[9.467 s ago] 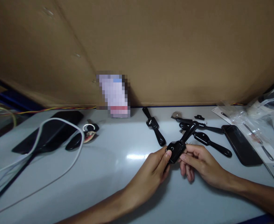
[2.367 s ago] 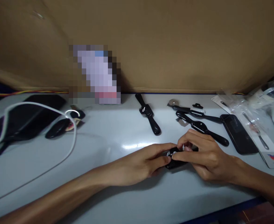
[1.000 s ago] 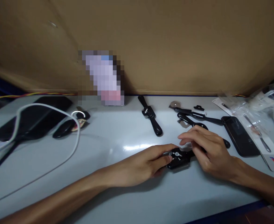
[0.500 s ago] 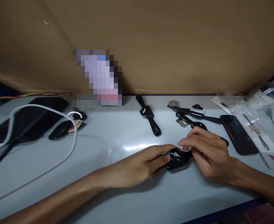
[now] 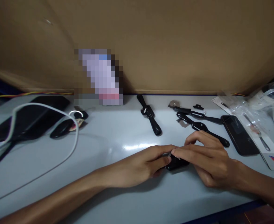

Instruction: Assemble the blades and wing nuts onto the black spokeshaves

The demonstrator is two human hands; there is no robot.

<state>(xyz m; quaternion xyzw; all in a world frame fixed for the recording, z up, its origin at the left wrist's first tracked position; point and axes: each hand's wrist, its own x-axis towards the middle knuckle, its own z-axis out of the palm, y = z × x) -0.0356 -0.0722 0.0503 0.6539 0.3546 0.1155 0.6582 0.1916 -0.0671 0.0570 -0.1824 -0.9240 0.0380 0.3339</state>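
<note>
At the near middle of the table [image 5: 118,133], both hands meet over one small black piece [image 5: 175,164], which lies flat on the top

Left hand [image 5: 148,163]: fingers drawn together, with the thumb and forefinger tips pinched on the piece's left end.

Right hand [image 5: 206,161]: forefinger stretched along the top of the piece, the other fingers loosely bent and raised. The thumb is hidden beneath, so it cannot be told whether this hand clamps the piece or merely presses on it.

The piece is mostly covered; only its dark front edge shows between the hands.

Progress, as a judgement: work on this piece is under way and not finished, since both hands are on it.

Just beyond the right hand lie two black handled tools [image 5: 198,126] [image 5: 195,113], with a small loose black part [image 5: 198,106] and a metal disc [image 5: 173,103] near them. A third handled tool [image 5: 149,115] lies apart, toward the middle. None is touched.

Farther right are a dark phone [image 5: 239,135] and clear plastic packaging [image 5: 251,121]. At the far left are a white cable [image 5: 73,137], keys [image 5: 77,119] and a flat black object [image 5: 31,121]. Cardboard [image 5: 174,46] stands along the back edge
</note>
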